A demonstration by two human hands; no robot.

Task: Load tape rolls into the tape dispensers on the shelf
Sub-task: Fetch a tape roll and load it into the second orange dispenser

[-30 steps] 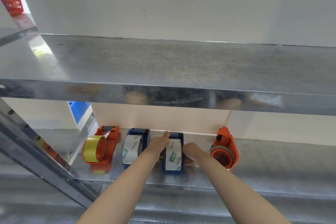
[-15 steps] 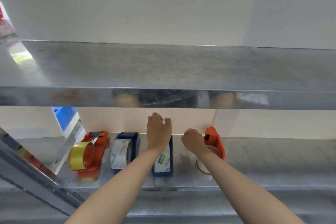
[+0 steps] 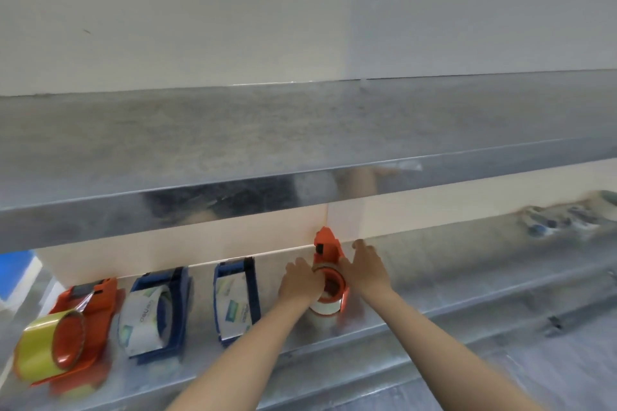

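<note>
On the lower metal shelf [image 3: 467, 274] stands an orange tape dispenser [image 3: 325, 240], furthest right of a row. A clear tape roll [image 3: 322, 308] sits on its hub. My left hand [image 3: 300, 282] grips the roll from the left, fingers curled over its top. My right hand [image 3: 365, 269] lies against the dispenser's right side with its fingers pointing up. To the left stand two blue dispensers [image 3: 237, 300] [image 3: 157, 310] holding white printed rolls. At the far left is another orange dispenser [image 3: 96, 304] holding a yellow roll [image 3: 43, 350].
The upper metal shelf [image 3: 300, 137] juts out over the row, its front lip low above my hands. Blurred small items [image 3: 564, 222] lie at the far right of the lower shelf. A blue box [image 3: 13, 269] shows at the left edge. The wall is close behind the dispensers.
Both hands have left the second blue dispenser and moved right to the orange one. My left hand now grips its roll. The view has shifted right and closer.
</note>
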